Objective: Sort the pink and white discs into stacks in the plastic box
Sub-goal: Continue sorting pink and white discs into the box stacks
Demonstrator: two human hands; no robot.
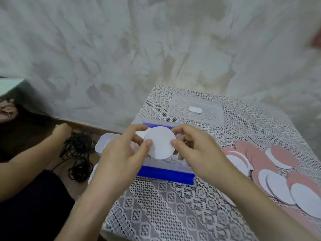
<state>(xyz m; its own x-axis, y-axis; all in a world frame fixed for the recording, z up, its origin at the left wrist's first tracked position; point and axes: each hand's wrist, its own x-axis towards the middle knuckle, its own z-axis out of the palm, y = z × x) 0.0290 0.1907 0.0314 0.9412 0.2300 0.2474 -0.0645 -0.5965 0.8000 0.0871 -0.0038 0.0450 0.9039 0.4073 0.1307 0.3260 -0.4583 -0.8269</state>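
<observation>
I see disc (159,145) matt white, thin, looks like paper or card. Pink discs (257,159) same matt finish. Box (161,163) clear smooth plastic, clip (165,175) glossy blue plastic. Lid (213,117) clear plastic. Cloth (156,206) white openwork lace, textured.

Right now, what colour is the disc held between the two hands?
White; the disc shows best in the head view.

One view, head camera: worn on my head, wide-angle, facing forward and down; close above my left hand (119,153) and right hand (194,150), lace-covered table (165,206) below, cloth backdrop (156,49) beyond.
</observation>
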